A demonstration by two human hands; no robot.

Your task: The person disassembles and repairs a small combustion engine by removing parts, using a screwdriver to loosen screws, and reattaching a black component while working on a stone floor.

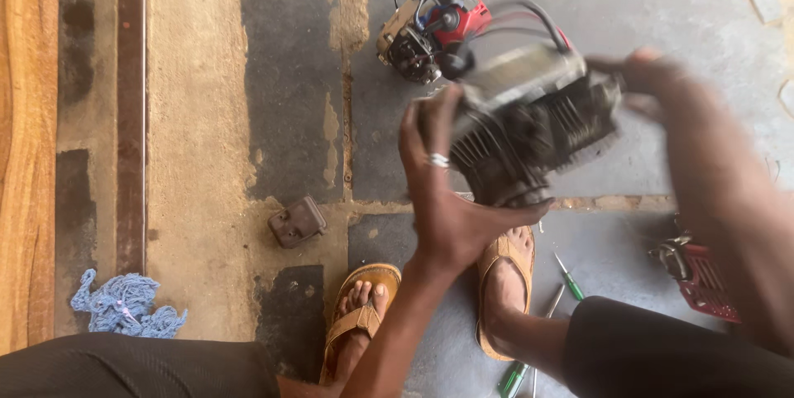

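Note:
I hold a small greasy engine block [529, 117] with cooling fins in the air over the floor. My left hand [447, 191], wearing a ring, grips its left and lower side. My right hand [653, 75] grasps its upper right end and looks blurred. A black cable [538, 13] arcs from the block's top. Behind it on the floor lies a second engine part [426, 26] with a red cover and wires.
A small dark metal cover [296, 221] lies on the worn concrete floor. A blue rag [124, 305] sits at the lower left near a wooden board [25, 141]. Green-handled screwdrivers [569, 278] lie by my sandalled feet [361, 315]. A red grille part [703, 278] rests at right.

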